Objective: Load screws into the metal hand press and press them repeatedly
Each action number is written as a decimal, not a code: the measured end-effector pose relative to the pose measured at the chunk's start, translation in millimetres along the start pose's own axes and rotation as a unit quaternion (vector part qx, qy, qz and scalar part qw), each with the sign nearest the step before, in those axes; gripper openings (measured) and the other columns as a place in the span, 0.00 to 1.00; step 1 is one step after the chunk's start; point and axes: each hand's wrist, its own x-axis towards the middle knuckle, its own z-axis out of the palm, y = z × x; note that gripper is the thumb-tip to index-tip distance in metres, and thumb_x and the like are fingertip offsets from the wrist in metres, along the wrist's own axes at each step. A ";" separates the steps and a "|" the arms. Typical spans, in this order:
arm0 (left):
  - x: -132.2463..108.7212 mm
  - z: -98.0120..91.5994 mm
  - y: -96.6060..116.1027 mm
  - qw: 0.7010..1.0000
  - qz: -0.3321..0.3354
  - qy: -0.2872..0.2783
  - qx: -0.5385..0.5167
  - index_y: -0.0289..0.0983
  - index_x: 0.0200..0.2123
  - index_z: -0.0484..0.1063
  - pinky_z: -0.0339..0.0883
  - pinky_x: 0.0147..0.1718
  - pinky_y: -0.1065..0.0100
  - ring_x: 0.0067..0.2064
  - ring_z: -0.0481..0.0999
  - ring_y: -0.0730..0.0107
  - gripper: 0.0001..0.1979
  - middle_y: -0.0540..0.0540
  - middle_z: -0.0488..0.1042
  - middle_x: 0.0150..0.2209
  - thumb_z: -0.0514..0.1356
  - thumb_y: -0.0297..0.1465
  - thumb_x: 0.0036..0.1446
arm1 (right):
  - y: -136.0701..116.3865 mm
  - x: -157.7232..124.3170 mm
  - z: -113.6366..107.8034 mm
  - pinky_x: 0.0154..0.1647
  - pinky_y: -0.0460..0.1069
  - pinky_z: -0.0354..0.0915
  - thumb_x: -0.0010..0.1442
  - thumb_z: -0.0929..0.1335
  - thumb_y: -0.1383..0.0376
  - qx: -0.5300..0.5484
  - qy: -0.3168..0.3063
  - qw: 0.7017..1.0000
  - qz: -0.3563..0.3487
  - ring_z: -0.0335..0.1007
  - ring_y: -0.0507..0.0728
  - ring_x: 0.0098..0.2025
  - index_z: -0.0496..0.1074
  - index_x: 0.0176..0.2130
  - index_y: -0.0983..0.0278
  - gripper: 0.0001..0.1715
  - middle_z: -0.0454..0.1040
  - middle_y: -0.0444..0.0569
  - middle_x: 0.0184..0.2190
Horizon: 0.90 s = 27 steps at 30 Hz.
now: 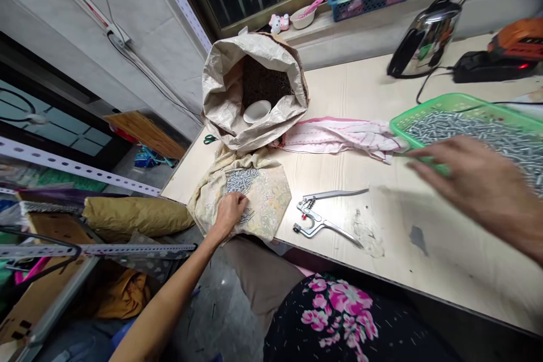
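Note:
My left hand (231, 210) rests on a patterned beige cloth (271, 192) at the table's front edge. Its fingers are curled down at a small heap of silver metal pieces (241, 180); what they hold, if anything, is hidden. Blurred by motion, my right hand (470, 175) hovers at the near left side of a green plastic basket (445, 100). Its fingers reach out leftward, apart, with nothing visible in them. Many similar silver pieces (483, 130) fill the basket. Between my hands, spring-loaded hand pliers (324, 218) lie with handles spread.
Behind the cloth stands an open woven sack (216, 85) with dark contents and a white bowl (257, 111). A pink-and-white towel (339, 134) lies beside it, near green-handled scissors (209, 139). A kettle (426, 39) and a battery charger (479, 68) stand at the back right.

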 end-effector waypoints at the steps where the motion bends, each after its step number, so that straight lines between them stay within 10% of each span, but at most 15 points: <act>1: 1.9 -1.0 0.2 1.000 -0.003 -0.004 -0.014 0.34 0.29 0.76 0.63 0.34 0.67 0.32 0.73 0.65 0.09 0.44 0.76 0.29 0.57 0.30 0.56 | -24.9 1.3 13.3 0.39 0.56 0.64 0.67 0.62 0.56 0.049 -0.021 0.999 -0.009 0.68 0.58 0.38 0.74 0.42 0.62 0.16 0.72 0.54 0.37; 6: -2.6 -1.9 19.5 0.915 -0.080 -0.076 -0.389 0.33 0.28 0.74 0.64 0.25 0.71 0.23 0.69 0.74 0.20 0.48 0.74 0.24 0.65 0.46 0.47 | -136.5 27.6 101.3 0.43 0.52 0.67 0.68 0.62 0.63 0.344 -0.137 0.929 -0.020 0.71 0.55 0.41 0.73 0.50 0.62 0.16 0.75 0.52 0.41; 11: -14.6 -2.5 44.0 0.819 -0.097 -0.114 -0.554 0.31 0.29 0.75 0.66 0.25 0.74 0.23 0.70 0.78 0.23 0.49 0.74 0.25 0.74 0.44 0.36 | -187.3 44.4 169.7 0.41 0.49 0.64 0.65 0.64 0.65 0.409 -0.150 0.898 -0.058 0.70 0.55 0.38 0.74 0.50 0.63 0.15 0.74 0.51 0.36; 20: -15.1 10.3 37.4 0.744 -0.144 -0.083 -0.647 0.31 0.29 0.75 0.69 0.27 0.74 0.23 0.70 0.78 0.22 0.51 0.73 0.22 0.76 0.37 0.31 | -212.0 49.3 191.0 0.40 0.49 0.61 0.60 0.66 0.68 0.448 -0.151 0.880 0.046 0.68 0.54 0.36 0.72 0.36 0.65 0.04 0.75 0.48 0.33; 27: -26.0 14.9 34.4 0.781 -0.103 0.016 -0.616 0.31 0.30 0.75 0.68 0.27 0.72 0.24 0.69 0.77 0.23 0.51 0.73 0.24 0.73 0.43 0.37 | -226.0 53.1 202.9 0.29 0.44 0.60 0.57 0.65 0.66 0.495 -0.180 0.839 0.140 0.66 0.49 0.27 0.71 0.33 0.64 0.05 0.72 0.42 0.25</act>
